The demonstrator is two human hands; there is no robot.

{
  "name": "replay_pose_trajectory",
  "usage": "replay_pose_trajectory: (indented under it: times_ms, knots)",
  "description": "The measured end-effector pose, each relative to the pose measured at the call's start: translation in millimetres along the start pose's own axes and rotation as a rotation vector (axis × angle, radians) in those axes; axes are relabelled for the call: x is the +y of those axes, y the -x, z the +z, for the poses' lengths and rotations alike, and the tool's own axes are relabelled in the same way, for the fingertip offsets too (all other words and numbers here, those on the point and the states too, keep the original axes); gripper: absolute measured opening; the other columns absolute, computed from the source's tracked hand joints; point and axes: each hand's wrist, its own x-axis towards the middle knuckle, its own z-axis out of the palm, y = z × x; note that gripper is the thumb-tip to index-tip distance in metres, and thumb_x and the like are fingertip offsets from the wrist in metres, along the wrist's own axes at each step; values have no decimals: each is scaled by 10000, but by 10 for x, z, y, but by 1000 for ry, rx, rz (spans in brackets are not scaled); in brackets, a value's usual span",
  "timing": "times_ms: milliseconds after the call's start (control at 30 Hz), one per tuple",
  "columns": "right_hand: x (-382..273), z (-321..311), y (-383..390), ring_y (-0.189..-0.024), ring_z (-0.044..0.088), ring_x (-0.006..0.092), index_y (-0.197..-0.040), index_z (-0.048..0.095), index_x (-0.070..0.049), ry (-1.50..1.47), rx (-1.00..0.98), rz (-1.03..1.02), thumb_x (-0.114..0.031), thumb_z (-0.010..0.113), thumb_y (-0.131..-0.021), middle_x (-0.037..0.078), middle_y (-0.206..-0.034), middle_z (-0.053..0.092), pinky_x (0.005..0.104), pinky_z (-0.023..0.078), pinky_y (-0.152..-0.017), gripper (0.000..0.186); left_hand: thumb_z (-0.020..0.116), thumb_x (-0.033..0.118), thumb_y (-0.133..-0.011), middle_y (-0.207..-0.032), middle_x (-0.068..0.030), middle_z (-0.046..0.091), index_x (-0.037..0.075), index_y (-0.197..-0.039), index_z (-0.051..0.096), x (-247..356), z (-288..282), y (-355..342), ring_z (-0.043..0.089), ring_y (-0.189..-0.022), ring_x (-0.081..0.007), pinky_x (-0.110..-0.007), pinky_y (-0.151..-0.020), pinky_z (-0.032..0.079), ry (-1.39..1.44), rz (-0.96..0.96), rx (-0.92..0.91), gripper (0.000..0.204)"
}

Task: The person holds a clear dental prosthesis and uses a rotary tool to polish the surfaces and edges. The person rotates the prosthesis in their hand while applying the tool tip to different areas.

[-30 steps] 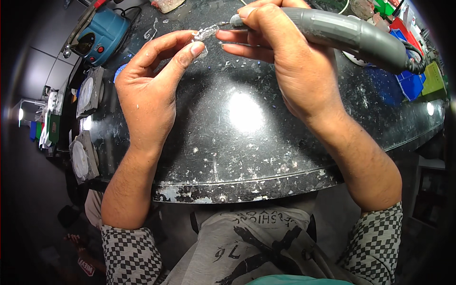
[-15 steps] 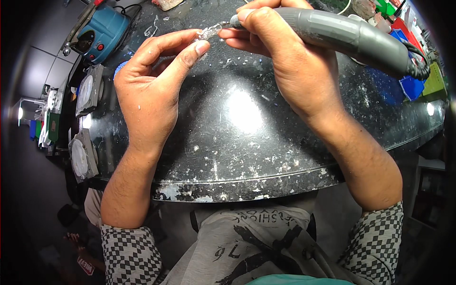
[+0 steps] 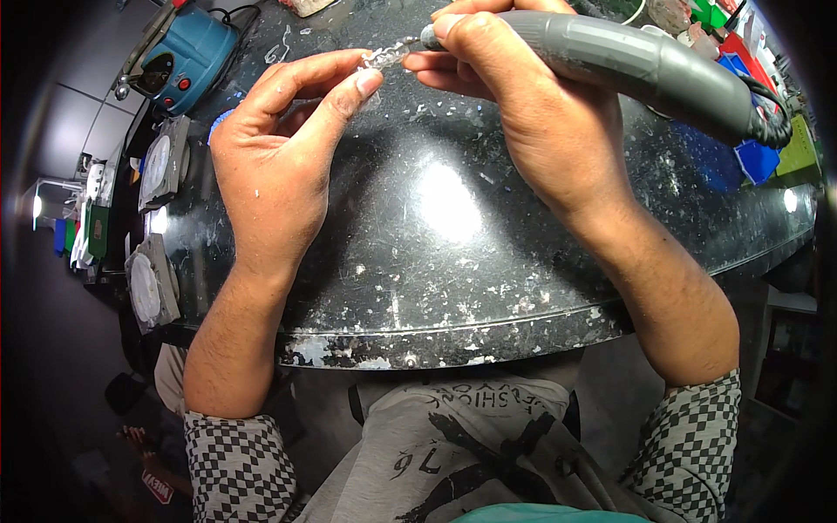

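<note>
Between its thumb and fingertips, my left hand (image 3: 279, 148) pinches a small clear plastic piece (image 3: 388, 57) with an uneven, wavy edge. My right hand (image 3: 549, 113) is wrapped round a thick dark grey rotary handpiece (image 3: 619, 63), held much like a pen. The handpiece's narrow tip points left and meets or nearly meets the clear piece; actual contact is too small to make out. My right fingers lie close beside the piece's right end. Both hands are above the far part of a black tabletop (image 3: 375, 261).
A blue machine (image 3: 187, 65) with a red button stands at the far left. Two grey-white plaster slabs (image 3: 155, 283) line the left edge. Blue, red and green items, including a blue bin (image 3: 757, 161), crowd the far right. White flecks and shavings are scattered over the tabletop.
Almost nothing differs. The clear piece is turned slightly in my left fingers, and the handpiece has shifted a touch; both grips are the same.
</note>
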Motion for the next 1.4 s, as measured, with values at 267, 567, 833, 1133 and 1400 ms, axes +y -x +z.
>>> replay_pose_trajectory:
  times_ms: [267,567,833,1133,1400]
  knots:
    - [-3,-8,6,-779,582,62,-958,604,-49,73,-13,-43,-112,654,-992,13,-845,633,234,466,-705,88,744,-20,-907,-1009,-38,731,0,-1098,766,-2,4,1,703,-922,-90,-212,-835,555,-1,2,8,193]
    - [14,-6,1,-789,590,65,-962,600,-40,16,-29,-34,-98,640,-998,22,-853,636,235,477,-721,80,759,-3,-904,-991,-21,723,17,-1095,776,-23,5,-9,674,-888,-54,-188,-790,528,4,4,25,193]
    - [-2,-4,-7,-789,574,57,-963,606,-44,21,-47,3,-113,652,-998,14,-851,627,227,464,-717,90,767,2,-900,-982,-3,719,34,-1086,786,-19,17,-17,619,-811,-20,-164,-710,476,-15,14,27,190]
    - [26,-52,-15,-775,553,53,-956,607,-48,-13,-94,-7,-124,660,-997,1,-844,606,228,453,-700,101,774,12,-896,-985,-6,721,42,-1080,790,-19,-4,-9,624,-819,-24,-168,-713,479,-54,15,16,187]
    - [-10,-11,7,-758,548,52,-934,609,-49,156,-25,-94,-121,659,-991,-4,-830,605,239,456,-693,105,742,9,-921,-1024,-31,723,18,-1112,769,-5,-10,-2,646,-907,-67,-208,-813,497,-81,10,-14,193]
